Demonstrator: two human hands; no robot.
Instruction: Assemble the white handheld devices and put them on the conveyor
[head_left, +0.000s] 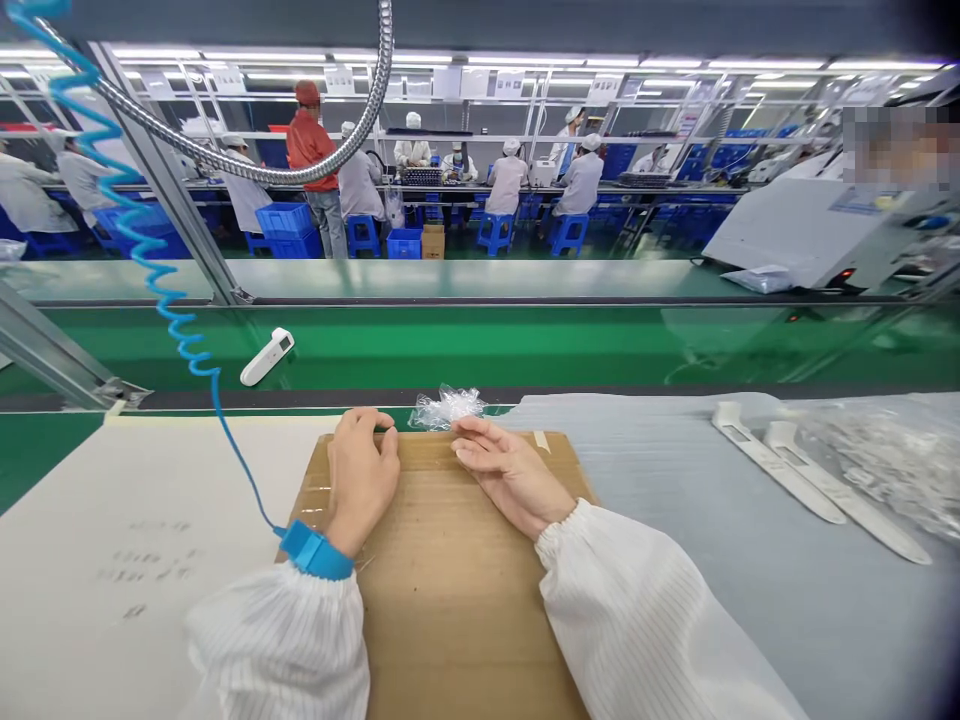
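Observation:
Both my hands rest on a brown cardboard sheet (450, 570) on the workbench. My left hand (361, 478) lies palm down with its fingers curled under at the sheet's far edge; what they hold, if anything, is hidden. A blue wrist strap (316, 551) with a coiled blue cord (161, 295) sits on that wrist. My right hand (504, 468) lies open, fingers stretched toward a small crumpled clear plastic bag (448, 407) just beyond the cardboard, almost touching it.
A white handheld thermometer-like part (266, 357) lies on the green conveyor belt (525, 345). Two long white plastic shells (810, 480) and a clear bag of parts (885, 455) lie on grey foam at right. A flexible metal hose (300, 170) arcs overhead. Other people work at far benches.

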